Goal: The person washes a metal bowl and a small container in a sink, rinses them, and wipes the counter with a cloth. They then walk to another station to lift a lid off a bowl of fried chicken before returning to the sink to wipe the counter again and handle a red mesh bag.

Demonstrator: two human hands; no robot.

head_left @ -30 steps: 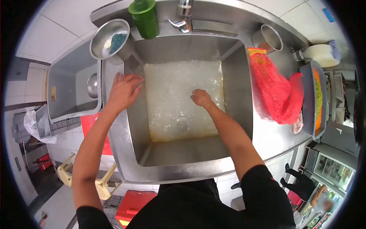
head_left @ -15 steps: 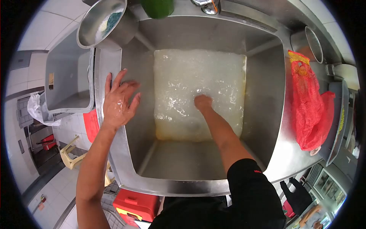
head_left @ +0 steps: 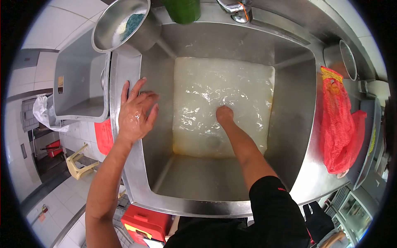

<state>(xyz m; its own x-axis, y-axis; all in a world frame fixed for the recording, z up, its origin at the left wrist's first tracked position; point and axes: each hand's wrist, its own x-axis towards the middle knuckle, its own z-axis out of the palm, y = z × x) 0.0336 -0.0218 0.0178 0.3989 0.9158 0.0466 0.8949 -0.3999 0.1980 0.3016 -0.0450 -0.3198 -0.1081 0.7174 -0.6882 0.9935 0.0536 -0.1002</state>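
Note:
Cloudy water (head_left: 206, 136) fills the bottom of a deep stainless steel sink (head_left: 198, 177). My right hand (head_left: 224, 113) dips into it near the middle, with the fingers under the surface and hidden. Whatever it touches down there cannot be seen. Wet and empty, my left hand (head_left: 136, 113) is over the sink's left rim with its fingers spread. Behind it, at the back left corner, a tilted steel pot (head_left: 151, 35) contains a blue-green scouring pad (head_left: 132, 27) and something whitish.
A grey plastic tub (head_left: 80, 107) stands left of the sink. On the right counter lie a red mesh bag (head_left: 337, 128) and a steel pot (head_left: 337, 60). A green container (head_left: 182, 10) and a faucet (head_left: 240, 14) are at the back.
The whole view has shifted slightly, so the sink appears a little lower and further right. Ripples on the water differ. My right hand stays in the water and my left stays at the rim.

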